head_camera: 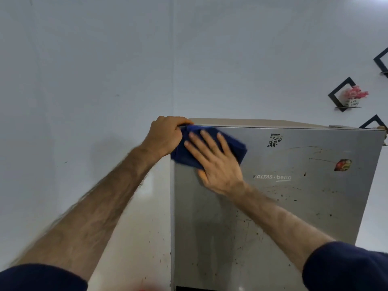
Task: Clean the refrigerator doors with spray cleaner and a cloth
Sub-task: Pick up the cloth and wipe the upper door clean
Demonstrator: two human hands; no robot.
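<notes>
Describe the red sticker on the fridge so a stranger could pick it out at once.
Start at the steel fridge door and find the brand lettering near its middle. Up and to the right of that, near the door's right edge, sits the red sticker. It is the only coloured mark on the door; the other sticker, near the top edge, is black and ragged.

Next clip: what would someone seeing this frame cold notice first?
First, the blue cloth at the upper left corner of the steel refrigerator door, pressed flat by the right hand while the left hand grips the door's top corner. Next, the dark specks and streaks across the door, thickest right of the brand lettering. A pink flower decoration sits on a black wall shelf at upper right.
</notes>
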